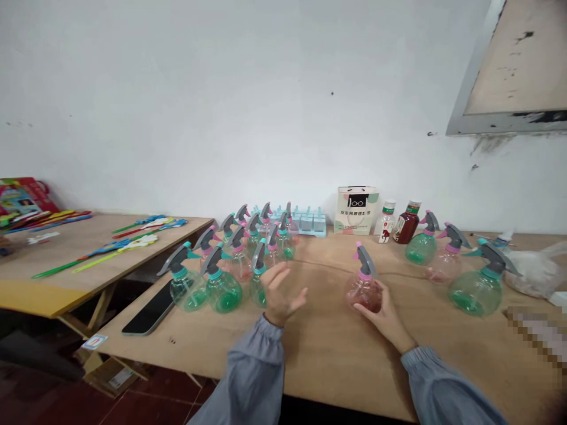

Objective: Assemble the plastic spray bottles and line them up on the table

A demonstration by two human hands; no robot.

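Observation:
My right hand (pixel 383 310) is wrapped round the body of a clear pink spray bottle (pixel 361 287) with a grey and pink trigger head; the bottle stands upright on the wooden table. My left hand (pixel 282 294) is raised with fingers apart and holds nothing. Just behind it is a green spray bottle (pixel 258 287), partly hidden by the fingers. Several more green and pink spray bottles stand in a cluster on the left, among them a green spray bottle (pixel 224 293) at the front. To the right stand a pink spray bottle (pixel 444 264) and a larger green spray bottle (pixel 476 293).
A black phone (pixel 150 311) lies at the table's left edge. Along the wall stand a light-blue rack (pixel 312 222), a paper bag (pixel 355 212), a white bottle (pixel 387 223) and a dark brown bottle (pixel 406 224). A plastic bag (pixel 534 271) sits far right; colourful sticks (pixel 95 254) cover the left table.

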